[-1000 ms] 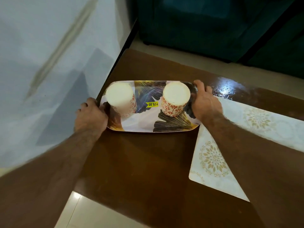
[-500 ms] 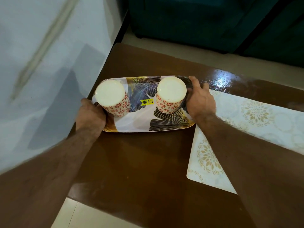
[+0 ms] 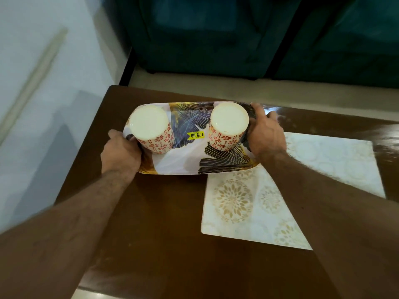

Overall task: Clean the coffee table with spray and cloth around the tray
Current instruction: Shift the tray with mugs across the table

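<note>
You had both hands, left and right, gripping the tray, which had come off the worktop toward you, so that spot was free to wipe.

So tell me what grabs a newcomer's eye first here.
A leaf-patterned tray on the brown coffee table, gripped at its ends by the left hand and right hand. Two upside-down red-flowered cups stand on it, with a yellow price sticker between them.
</note>
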